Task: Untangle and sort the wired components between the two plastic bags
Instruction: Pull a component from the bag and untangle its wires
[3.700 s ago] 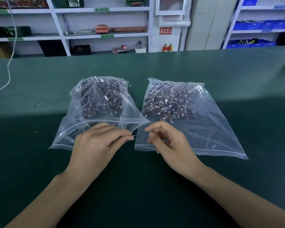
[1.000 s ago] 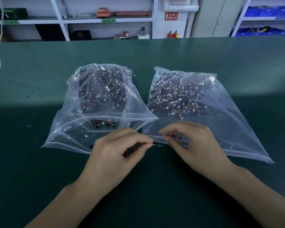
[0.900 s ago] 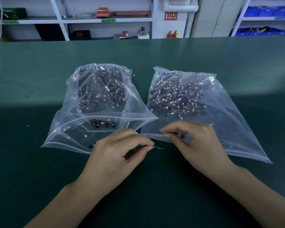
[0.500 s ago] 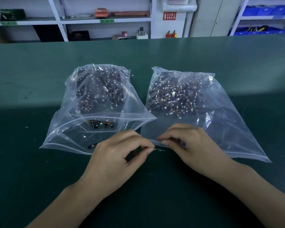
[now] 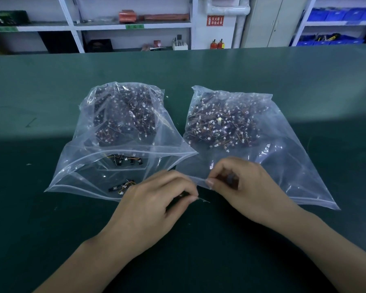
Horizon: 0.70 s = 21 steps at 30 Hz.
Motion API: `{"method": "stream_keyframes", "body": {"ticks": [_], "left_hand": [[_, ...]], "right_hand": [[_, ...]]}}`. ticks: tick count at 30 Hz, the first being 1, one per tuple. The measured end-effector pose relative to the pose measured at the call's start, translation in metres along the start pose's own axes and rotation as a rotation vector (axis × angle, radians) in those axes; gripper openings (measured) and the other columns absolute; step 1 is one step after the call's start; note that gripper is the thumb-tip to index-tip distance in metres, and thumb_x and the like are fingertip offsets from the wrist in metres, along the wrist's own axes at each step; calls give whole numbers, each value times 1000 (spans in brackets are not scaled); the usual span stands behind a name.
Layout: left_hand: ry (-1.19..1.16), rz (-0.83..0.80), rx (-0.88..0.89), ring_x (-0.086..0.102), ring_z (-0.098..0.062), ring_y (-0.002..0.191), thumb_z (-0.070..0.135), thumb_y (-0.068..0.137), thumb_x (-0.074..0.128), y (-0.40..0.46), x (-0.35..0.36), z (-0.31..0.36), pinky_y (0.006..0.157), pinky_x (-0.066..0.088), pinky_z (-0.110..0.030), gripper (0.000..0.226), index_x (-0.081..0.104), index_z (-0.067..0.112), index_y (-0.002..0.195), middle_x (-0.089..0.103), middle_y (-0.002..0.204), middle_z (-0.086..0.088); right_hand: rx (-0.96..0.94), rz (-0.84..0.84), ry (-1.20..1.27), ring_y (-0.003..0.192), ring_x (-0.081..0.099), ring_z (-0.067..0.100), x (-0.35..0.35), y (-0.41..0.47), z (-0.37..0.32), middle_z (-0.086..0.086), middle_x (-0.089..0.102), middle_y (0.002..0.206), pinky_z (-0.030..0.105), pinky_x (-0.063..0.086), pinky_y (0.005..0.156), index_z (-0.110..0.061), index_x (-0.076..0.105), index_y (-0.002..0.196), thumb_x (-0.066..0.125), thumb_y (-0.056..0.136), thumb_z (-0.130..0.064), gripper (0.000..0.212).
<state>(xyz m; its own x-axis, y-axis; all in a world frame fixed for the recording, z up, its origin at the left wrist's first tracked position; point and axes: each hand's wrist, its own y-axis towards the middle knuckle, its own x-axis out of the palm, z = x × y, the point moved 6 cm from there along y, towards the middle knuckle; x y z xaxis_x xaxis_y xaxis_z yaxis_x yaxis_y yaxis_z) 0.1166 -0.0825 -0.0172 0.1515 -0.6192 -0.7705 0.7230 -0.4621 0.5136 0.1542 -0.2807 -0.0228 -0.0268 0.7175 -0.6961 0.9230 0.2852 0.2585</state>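
On the green table (image 5: 262,66), seen from the head camera, two clear zip bags lie side by side with their mouths toward the person. Each holds a dark heap of wired components with small white plugs, bunched at the far end: one heap (image 5: 123,115) in the left bag (image 5: 76,178), the other heap (image 5: 224,123) in the right bag (image 5: 300,166). A few loose components (image 5: 127,161) sit nearer the left bag's mouth, and one more (image 5: 120,187) lies close to its near edge.

Both hands meet in front of the bags, between the two mouths. The left hand (image 5: 152,210) has its fingers curled, with thumb and forefinger pinched together on a thin wire end (image 5: 203,200) that pokes out to the right just above the table. Something dark shows under the curled fingers, but what it is cannot be told. The right hand (image 5: 247,191) pinches the near-left edge of the right bag at its mouth, lifting the plastic slightly; a dark piece shows under its fingers, too blurred to name.

Behind the table stand white shelves (image 5: 133,26), blue bins (image 5: 336,14) at the far right, and a red wall sign (image 5: 215,20).
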Motion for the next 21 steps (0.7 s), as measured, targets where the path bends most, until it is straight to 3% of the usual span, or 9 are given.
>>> {"method": "stream_keyframes", "body": {"ticks": [6,9,12,16,21], "left_hand": [[0,24,20,65,2,115,29,106,63,0,-1,5,73,57,-29,7,70,31,104,67,125,26],[41,-44,-2,60,2,117,31,109,57,1,4,6,72,56,-31,7,62,33,104,66,126,26],[99,-95,-13,60,-4,107,34,111,49,1,8,6,73,54,-33,10,56,33,104,68,116,22],[116,-37,-107,61,-6,86,41,111,38,1,7,7,62,53,-36,14,49,34,106,66,88,15],[78,121,-124,66,-4,72,29,110,53,6,0,8,55,54,-36,8,59,27,106,74,87,18]], "right_hand": [[93,-18,143,80,70,4,1,3,8,-14,75,83,15,51,75,-28,76,87,75,97,-21,12],[59,23,137,79,71,6,-1,3,6,-17,75,81,15,51,72,-25,78,88,77,96,-17,12],[-18,85,91,80,72,8,-5,3,-1,-18,76,82,19,53,72,-24,80,91,80,93,-14,10],[-204,229,4,86,71,2,-7,-1,-17,-17,74,88,22,56,76,-17,79,98,81,92,-6,12],[-240,340,2,90,73,1,-6,-3,-19,-13,76,94,20,56,77,-16,78,104,81,92,-8,15]]}}
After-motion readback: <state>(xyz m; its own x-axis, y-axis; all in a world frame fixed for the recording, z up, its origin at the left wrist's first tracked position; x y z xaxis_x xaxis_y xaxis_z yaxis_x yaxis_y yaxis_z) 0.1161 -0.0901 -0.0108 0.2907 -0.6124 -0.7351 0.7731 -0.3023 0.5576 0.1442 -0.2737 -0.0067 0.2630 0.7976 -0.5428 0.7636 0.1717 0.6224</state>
